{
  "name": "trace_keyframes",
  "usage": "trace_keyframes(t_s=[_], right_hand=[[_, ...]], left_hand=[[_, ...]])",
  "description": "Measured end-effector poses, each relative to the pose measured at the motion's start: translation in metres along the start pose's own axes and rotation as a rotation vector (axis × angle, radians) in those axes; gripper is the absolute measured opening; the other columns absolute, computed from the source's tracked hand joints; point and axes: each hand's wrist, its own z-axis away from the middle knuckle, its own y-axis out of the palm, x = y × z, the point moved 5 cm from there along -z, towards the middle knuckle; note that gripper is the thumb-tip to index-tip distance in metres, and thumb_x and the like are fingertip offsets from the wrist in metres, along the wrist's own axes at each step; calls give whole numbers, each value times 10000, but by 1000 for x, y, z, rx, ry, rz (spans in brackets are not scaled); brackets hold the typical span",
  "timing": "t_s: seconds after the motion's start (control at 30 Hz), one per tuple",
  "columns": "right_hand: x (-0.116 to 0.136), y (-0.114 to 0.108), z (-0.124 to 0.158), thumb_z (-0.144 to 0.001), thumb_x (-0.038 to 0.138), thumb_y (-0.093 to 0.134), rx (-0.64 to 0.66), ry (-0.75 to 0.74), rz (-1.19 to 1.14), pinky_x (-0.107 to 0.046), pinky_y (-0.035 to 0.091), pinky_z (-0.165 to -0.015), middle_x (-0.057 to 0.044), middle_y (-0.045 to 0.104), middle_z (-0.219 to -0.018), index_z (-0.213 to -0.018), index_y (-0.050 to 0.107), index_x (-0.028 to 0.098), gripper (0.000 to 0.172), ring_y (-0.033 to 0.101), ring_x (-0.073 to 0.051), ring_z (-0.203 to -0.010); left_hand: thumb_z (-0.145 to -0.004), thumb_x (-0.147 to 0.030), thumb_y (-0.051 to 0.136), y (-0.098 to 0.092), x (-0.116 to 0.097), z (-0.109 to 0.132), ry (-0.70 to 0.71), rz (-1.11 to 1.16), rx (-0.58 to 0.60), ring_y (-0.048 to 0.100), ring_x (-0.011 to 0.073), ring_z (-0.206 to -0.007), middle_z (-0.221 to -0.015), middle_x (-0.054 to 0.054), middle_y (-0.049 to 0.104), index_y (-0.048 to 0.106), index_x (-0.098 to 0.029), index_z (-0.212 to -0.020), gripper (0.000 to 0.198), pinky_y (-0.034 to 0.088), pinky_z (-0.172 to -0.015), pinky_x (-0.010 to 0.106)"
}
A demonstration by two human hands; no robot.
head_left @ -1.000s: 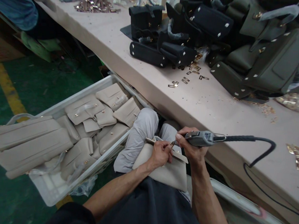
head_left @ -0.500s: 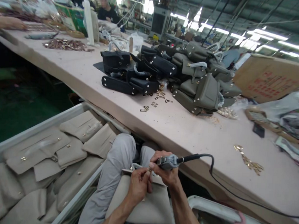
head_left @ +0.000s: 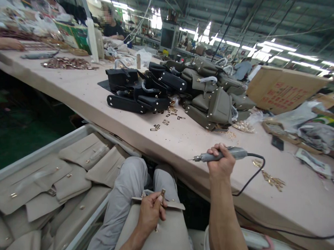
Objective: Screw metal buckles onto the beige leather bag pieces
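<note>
A beige handbag (head_left: 162,235) rests on my lap. Above its top edge my left hand (head_left: 151,211) pinches a small gold metal clasp piece (head_left: 163,193), its end sticking up past the thumb. My right hand (head_left: 221,162) grips a grey electric screwdriver (head_left: 237,153), raised over the table edge. The tool's thin bit points left, apart from the bag, and a black cord (head_left: 254,176) runs from its back end. Gold metal pieces (head_left: 272,180) lie on the table behind the tool.
The long table (head_left: 188,140) bears black handbags (head_left: 140,98), olive handbags (head_left: 212,105) and scattered metal frames (head_left: 155,127). A cardboard box (head_left: 284,89) stands at the back right. On my left is a bin (head_left: 72,133) of beige bags. Other people work at the far left.
My right hand has carried the screwdriver up and right, away from the bag and my left hand. My left hand still holds the gold piece over the bag. The view has shifted slightly.
</note>
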Motion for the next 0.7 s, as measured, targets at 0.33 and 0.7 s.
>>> trace_keyframes(t_s=[0.33, 0.7], right_hand=[[-10, -64, -135, -777, -71, 553, -608, -113, -74, -169, 488, -457, 96, 475, -671, -804, 368, 212, 340, 448, -51, -488], [-36, -86, -164, -778, -36, 641, -694, -126, -35, -171, 509, -420, 95, 495, -705, -843, 321, 241, 429, 473, -57, -487]], left_hand=[[-811, -641, 695, 2, -5, -2, 9, -6, -23, 537, 98, -318, -606, 45, 690, 697, -131, -740, 515, 368, -367, 184], [-766, -646, 748, 1, -1, -8, -13, 34, -42, 562, 100, -331, -727, 67, 736, 727, -137, -808, 511, 388, -353, 187]])
